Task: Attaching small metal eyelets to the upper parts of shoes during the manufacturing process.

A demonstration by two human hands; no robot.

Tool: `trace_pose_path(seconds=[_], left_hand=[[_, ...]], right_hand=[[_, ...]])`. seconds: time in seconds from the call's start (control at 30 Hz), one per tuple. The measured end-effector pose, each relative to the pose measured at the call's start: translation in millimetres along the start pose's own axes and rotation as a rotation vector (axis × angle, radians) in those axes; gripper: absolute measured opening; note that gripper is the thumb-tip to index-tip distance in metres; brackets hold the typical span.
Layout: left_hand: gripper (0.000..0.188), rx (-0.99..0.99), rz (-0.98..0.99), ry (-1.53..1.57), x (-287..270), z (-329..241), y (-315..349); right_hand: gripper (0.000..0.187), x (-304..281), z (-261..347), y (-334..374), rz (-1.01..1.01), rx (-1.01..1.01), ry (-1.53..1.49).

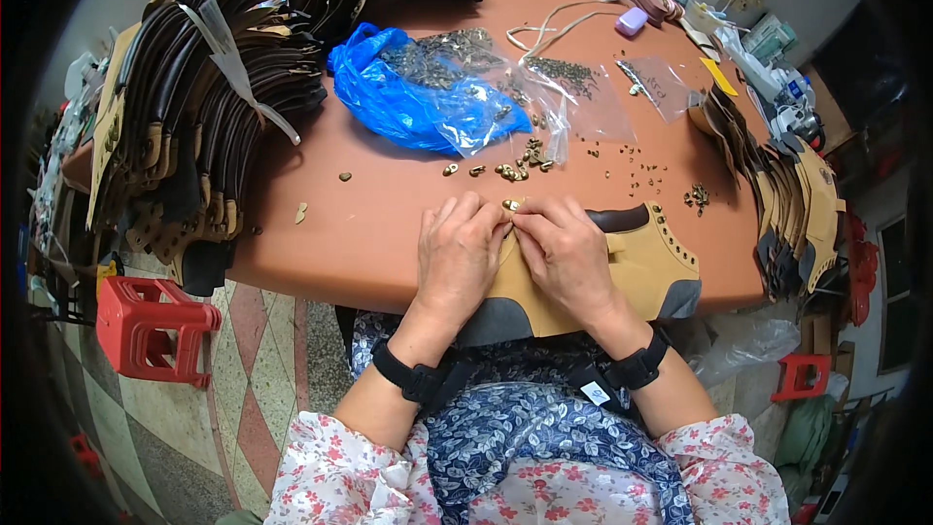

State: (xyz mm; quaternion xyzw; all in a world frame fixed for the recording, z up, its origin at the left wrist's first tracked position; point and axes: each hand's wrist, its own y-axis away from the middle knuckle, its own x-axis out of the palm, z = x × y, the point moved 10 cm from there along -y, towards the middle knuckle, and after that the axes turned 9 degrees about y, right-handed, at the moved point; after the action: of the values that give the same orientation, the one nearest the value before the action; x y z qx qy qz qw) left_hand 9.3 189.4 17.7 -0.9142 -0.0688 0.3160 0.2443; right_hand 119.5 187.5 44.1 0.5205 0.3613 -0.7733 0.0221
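A tan leather bag panel [637, 277] with dark corner patches and a dark brown handle strip [620, 220] lies at the table's near edge, partly under my hands. Along its right side runs a row of dark metal studs [673, 241]. My left hand [457, 251] is closed, its fingertips pinching the panel's upper left corner. Fingertip to fingertip with it, my right hand [567, 258] pinches a small brass fitting [511, 205] at that corner. The fingers hide how the fitting sits on the leather. Just beyond lies a loose pile of brass fittings [512, 172].
Strapped stacks of dark panels [209, 87] stand at the left and back; another stack [792, 199] hangs over the right edge. A blue plastic bag [389, 102] and clear bags of hardware [593, 102] lie mid-table. A red stool [146, 326] stands on the floor at left.
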Motion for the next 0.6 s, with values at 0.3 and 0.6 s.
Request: trace_pose_path(seconds=[0.3,0.6], left_hand=[[0.006,0.006,0.009,-0.003,0.3,-0.8,-0.5],[0.006,0.017,0.016,0.004,1.3,-1.8,0.6]], right_hand=[[0.004,2.4,-5.5,-3.4,-0.003,0.034,-0.008],[0.005,5.5,-6.0,-3.0,-0.004,0.053,0.028]])
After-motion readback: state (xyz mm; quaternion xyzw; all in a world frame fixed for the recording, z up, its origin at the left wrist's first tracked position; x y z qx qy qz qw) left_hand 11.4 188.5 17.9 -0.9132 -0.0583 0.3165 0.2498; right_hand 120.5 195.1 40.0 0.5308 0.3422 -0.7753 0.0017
